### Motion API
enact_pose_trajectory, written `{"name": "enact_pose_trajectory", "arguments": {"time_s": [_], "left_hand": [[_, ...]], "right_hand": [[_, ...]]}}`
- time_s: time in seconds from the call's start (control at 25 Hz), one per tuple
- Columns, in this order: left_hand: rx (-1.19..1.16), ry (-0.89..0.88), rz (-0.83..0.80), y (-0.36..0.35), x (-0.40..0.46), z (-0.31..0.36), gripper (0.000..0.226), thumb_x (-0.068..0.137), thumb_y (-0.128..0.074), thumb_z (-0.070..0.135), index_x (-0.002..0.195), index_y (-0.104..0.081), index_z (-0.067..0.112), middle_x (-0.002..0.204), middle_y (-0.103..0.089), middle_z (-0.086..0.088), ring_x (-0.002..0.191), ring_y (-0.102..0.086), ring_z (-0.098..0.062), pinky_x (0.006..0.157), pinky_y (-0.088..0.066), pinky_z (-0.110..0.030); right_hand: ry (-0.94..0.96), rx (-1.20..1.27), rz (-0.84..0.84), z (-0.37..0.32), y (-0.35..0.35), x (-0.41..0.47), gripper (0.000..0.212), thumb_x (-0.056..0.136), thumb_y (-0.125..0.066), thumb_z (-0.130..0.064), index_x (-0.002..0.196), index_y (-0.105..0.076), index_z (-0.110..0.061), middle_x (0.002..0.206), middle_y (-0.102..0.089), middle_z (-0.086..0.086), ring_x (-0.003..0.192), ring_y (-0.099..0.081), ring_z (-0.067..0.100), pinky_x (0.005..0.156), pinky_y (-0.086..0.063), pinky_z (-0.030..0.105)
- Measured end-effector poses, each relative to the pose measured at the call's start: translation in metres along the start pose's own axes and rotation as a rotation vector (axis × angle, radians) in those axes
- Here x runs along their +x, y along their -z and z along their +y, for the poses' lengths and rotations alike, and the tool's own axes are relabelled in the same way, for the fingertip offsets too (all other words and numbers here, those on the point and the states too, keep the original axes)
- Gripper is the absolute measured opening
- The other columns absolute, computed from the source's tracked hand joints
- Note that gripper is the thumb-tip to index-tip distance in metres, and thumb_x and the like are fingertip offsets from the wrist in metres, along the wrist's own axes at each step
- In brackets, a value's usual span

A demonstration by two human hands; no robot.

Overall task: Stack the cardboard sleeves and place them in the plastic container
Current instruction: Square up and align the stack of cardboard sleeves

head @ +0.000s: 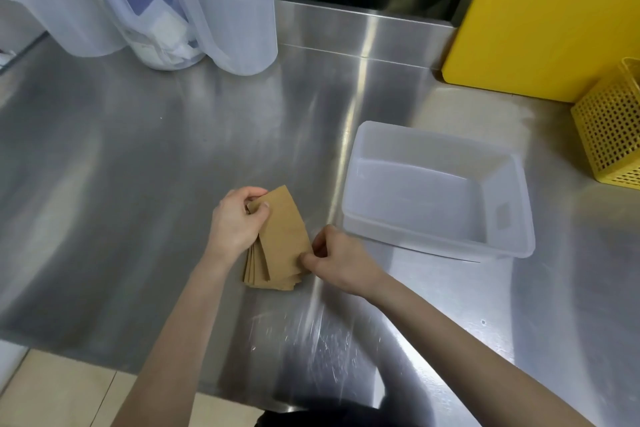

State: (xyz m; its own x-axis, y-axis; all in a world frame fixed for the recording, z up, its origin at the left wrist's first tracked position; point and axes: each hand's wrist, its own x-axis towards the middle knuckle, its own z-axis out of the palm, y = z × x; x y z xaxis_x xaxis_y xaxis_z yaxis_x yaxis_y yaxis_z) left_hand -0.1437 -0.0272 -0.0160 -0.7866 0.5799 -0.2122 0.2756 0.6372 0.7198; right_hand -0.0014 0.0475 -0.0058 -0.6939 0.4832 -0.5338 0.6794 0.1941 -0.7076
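We hold the stack of cardboard sleeves (278,246) over the stainless steel counter (138,156), lower centre of the view, its near end fanned out and seemingly touching the metal. Our left hand (237,222) grips the far left corner, thumb pressed on the top sleeve and the other fingers curled behind the stack, so closed around it. Our right hand (341,262) pinches the near right edge between thumb and bent fingers, also closed on the sleeves. The translucent plastic container (519,204) sits just to the right of the stack, apart from it, nothing inside. Far left at the back stand clear plastic pitchers (221,7). A yellow board (540,10) leans at the back right, with a yellow perforated basket (609,128) beside it.
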Motion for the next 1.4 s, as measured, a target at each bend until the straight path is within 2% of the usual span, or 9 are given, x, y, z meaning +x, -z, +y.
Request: {"name": "enact_pose_trajectory", "arguments": {"time_s": [0.16,0.28,0.44,0.68,0.84,1.0,1.2,1.32,1.4], "left_hand": [[-0.006,-0.009,0.028,-0.004,0.000,-0.008,0.024,0.084,-0.054,0.013,0.106,-0.063,0.011,0.116,-0.058,-0.013,0.112,-0.048,-0.032,0.104,-0.036,-0.041],[-0.040,-0.012,0.029,-0.006,0.001,-0.013,0.024,0.084,-0.054,0.012,0.106,-0.064,0.011,0.115,-0.057,-0.014,0.102,-0.052,-0.030,0.101,-0.040,-0.042],[-0.084,-0.012,0.020,-0.005,0.000,-0.015,0.024,0.085,-0.054,0.012,0.107,-0.064,0.012,0.115,-0.056,-0.010,0.104,-0.053,-0.031,0.096,-0.043,-0.039],[-0.170,-0.014,0.045,-0.006,-0.001,-0.017,0.029,0.084,-0.057,0.011,0.112,-0.059,0.009,0.118,-0.055,-0.011,0.099,-0.050,-0.017,0.086,-0.039,-0.026],[-0.238,0.155,0.028,-0.005,-0.001,-0.021,0.052,0.082,-0.061,0.025,0.127,-0.043,0.007,0.130,-0.051,-0.015,0.114,-0.051,-0.025,0.098,-0.040,-0.033],[-0.364,0.305,-0.103,-0.001,-0.009,-0.024,0.062,0.084,-0.054,0.037,0.133,-0.035,0.005,0.136,-0.049,-0.011,0.120,-0.049,-0.022,0.096,-0.038,-0.028],[-0.492,0.393,-0.224,0.006,-0.011,-0.029,0.065,0.083,-0.059,0.031,0.136,-0.032,0.005,0.135,-0.052,-0.009,0.118,-0.053,-0.022,0.101,-0.042,-0.034],[-0.579,0.431,-0.290,0.007,-0.013,-0.028,0.062,0.083,-0.060,0.023,0.135,-0.033,0.004,0.130,-0.056,-0.011,0.111,-0.057,-0.023,0.089,-0.046,-0.032],[-0.608,0.447,-0.296,0.006,-0.015,-0.027,0.054,0.083,-0.060,0.020,0.130,-0.040,0.004,0.126,-0.058,-0.010,0.105,-0.059,-0.022,0.088,-0.046,-0.032]], "right_hand": [[-0.012,-0.002,-0.005,0.000,-0.003,0.001,0.020,0.083,-0.055,-0.028,0.091,-0.046,-0.011,0.090,-0.055,0.006,0.084,-0.050,0.021,0.070,-0.036,0.027],[-0.017,0.003,-0.017,0.000,-0.003,0.003,0.019,0.083,-0.055,-0.028,0.089,-0.046,-0.012,0.090,-0.055,0.005,0.084,-0.049,0.020,0.071,-0.036,0.027],[-0.024,0.006,-0.045,0.002,-0.003,0.004,0.022,0.082,-0.056,-0.031,0.090,-0.047,-0.013,0.091,-0.055,0.004,0.085,-0.049,0.019,0.073,-0.037,0.027],[-0.086,0.166,-0.040,-0.006,0.001,0.015,0.049,0.083,-0.057,-0.043,0.116,-0.048,-0.008,0.113,-0.058,0.006,0.108,-0.055,0.021,0.085,-0.041,0.026],[-0.075,0.097,-0.089,-0.010,-0.003,0.024,0.047,0.084,-0.056,-0.036,0.120,-0.049,-0.007,0.123,-0.059,0.010,0.114,-0.055,0.025,0.097,-0.045,0.033],[-0.079,0.039,-0.115,-0.015,-0.008,0.030,0.042,0.085,-0.054,-0.034,0.115,-0.053,-0.005,0.120,-0.061,0.013,0.111,-0.056,0.028,0.091,-0.045,0.032],[-0.096,0.062,-0.112,-0.014,-0.011,0.035,0.043,0.085,-0.054,-0.033,0.116,-0.054,-0.004,0.119,-0.061,0.013,0.108,-0.057,0.027,0.089,-0.047,0.032],[-0.117,0.203,-0.117,-0.015,-0.011,0.035,0.040,0.085,-0.057,-0.027,0.116,-0.056,-0.003,0.104,-0.062,0.007,0.090,-0.058,0.019,0.067,-0.047,0.020],[-0.122,0.281,-0.122,-0.014,-0.011,0.034,0.038,0.084,-0.059,-0.023,0.116,-0.057,-0.002,0.099,-0.060,0.005,0.082,-0.057,0.015,0.061,-0.044,0.014]]}}
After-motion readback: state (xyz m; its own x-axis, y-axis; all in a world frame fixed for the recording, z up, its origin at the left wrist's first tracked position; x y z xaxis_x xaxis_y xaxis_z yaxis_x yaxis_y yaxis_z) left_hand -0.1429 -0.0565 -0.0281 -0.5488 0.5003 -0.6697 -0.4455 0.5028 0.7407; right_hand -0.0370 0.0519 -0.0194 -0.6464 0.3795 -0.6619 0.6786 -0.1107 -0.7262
